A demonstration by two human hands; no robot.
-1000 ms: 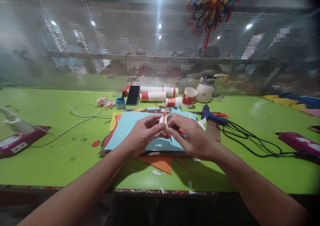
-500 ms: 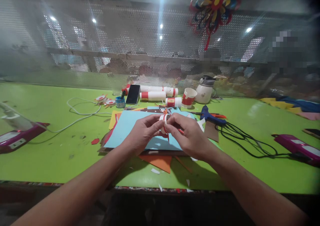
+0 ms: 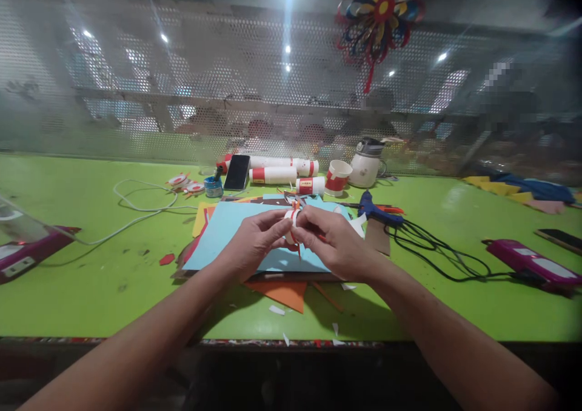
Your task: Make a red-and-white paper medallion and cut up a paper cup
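Observation:
Above a light blue sheet of paper [image 3: 220,232], a small white-and-red paper cylinder [image 3: 291,220] is held between my two hands, with thin orange-red points sticking out above and below it. My left hand [image 3: 257,238] grips its left side between thumb and fingers. The bent fingers of my right hand [image 3: 334,238] close on its right side, at the dark open end, and the fingertips are partly hidden there. Something red shows under the right fingers, too small to make out. Just behind the hands lie dark paper scraps.
A blue glue gun [image 3: 375,210] with a black cable lies at right, near a purple power strip [image 3: 531,262]. Behind stand a paper cup [image 3: 337,177], white-and-red paper rolls [image 3: 273,175], a phone [image 3: 237,172], a blue jar [image 3: 213,187] and a kettle-like jug [image 3: 365,163].
The whole view has shifted slightly, so things sit a little further left. Both hands keep hold of the paper cylinder; the right fingers have moved slightly at its open end.

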